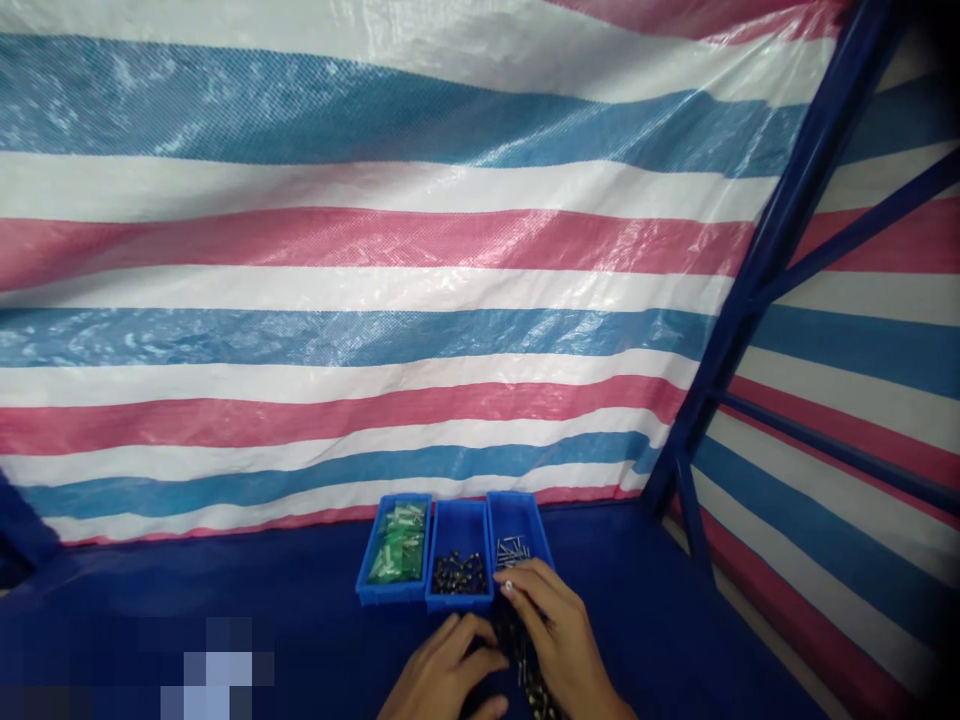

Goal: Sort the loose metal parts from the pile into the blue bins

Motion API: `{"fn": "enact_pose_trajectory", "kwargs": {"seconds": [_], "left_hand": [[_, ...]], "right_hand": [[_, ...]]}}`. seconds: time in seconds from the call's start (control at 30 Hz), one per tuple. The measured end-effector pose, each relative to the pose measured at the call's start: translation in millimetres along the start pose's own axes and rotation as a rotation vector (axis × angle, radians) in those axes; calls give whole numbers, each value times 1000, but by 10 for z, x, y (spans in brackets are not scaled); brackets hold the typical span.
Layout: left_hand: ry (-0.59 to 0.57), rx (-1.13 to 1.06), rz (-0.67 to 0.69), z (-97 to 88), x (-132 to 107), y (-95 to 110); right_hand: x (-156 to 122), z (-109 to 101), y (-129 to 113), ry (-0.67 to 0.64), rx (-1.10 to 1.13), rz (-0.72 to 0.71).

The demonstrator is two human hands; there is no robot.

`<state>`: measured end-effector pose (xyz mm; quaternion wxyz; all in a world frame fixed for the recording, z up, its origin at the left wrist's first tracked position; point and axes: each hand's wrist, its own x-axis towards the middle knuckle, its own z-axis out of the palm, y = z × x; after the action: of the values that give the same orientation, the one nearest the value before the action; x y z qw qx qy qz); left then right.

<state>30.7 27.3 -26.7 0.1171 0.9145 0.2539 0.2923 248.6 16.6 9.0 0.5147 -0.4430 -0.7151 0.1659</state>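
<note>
Here, right hand: seen from the head camera, the person's right hand (556,618) is nearly closed at the fingertips, thumb and forefinger pinching a tiny, bright, metallic-looking piece (509,586); its exact shape is too small to tell.
Left hand: the left hand (448,668) is partly open, its fingers loosely bent and the thumb apart from them; whether the hidden palm holds anything cannot be told.
Loose parts: a dark, brass-glinting heap of small hard pieces (537,692) lies between the two hands, partly covered by the right one.
Pin bin: a blue rectangular plastic bin (516,512) stands just beyond the right hand, which overlaps its near end; thin silver metal pins (512,550) lie inside.
Middle bin: a second blue plastic bin (460,524) sits ahead of the left hand, with small dark and brassy parts (459,574) gathered at its near end.
Green-filled bin: farther to the left, beyond the left hand, a third blue plastic bin (391,597) holds silvery short pieces amid green material (397,548).
Table: a dark blue flat surface (300,585) spreads under both hands.
Backdrop: beyond the hands hangs a red, white and blue striped woven-plastic sheet (360,240).
</note>
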Motion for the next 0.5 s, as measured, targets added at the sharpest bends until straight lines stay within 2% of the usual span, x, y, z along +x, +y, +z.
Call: {"fn": "enact_pose_trajectory", "kwargs": {"seconds": [0.07,0.23,0.37,0.5], "left_hand": [[26,56,63,96,-28,-59],[42,106,66,309,-98,-173],[47,112,66,313,-105,-179],[28,65,50,261,-94,-153]], "right_hand": [[0,2,12,25,-53,2],[-7,-1,152,101,-223,12],[-31,4,302,112,-321,1],[-48,1,353,92,-409,1]]}}
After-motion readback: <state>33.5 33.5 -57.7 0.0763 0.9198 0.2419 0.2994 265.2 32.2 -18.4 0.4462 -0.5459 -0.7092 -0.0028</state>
